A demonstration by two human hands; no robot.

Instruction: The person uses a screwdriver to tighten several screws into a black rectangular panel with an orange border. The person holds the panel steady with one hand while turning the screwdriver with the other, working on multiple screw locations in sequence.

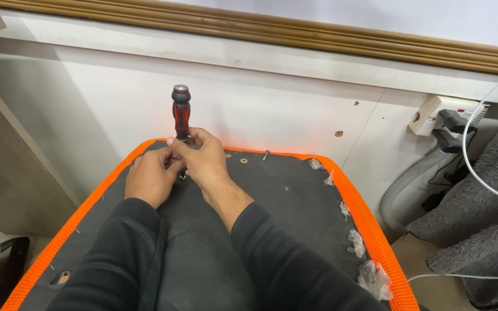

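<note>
Your screwdriver (181,112) stands upright at the far edge of the seat panel (272,230), its red-and-black handle rising clear above both hands and its shaft hidden behind your fingers. Your right hand (206,161) is closed around the base of the handle and the shaft below it, fingers pinched together; your left hand (151,175) sits just beside it, fingertips curled in toward the same spot, and whether it grips the shaft or only steadies something small at the tip cannot be told from here. The tool looks stiff and fairly light, and the waisted rubbery handle should give a sure, non-slip hold, so the best place to take it is around that narrow waist rather than low on the smooth shaft. The panel itself is a rigid dark board with orange mesh (370,224) wrapped over its rim (the mesh is soft and will give if you lean on it), so press on the board, not the edge. A loose screw (266,155) lies near the far rim, just right of your hands, with washers (243,160) close by; these are small, hard and likely to roll or slip, so pick them up with fingertips. Tufts of clear plastic (355,242) cling along the right rim.
</note>
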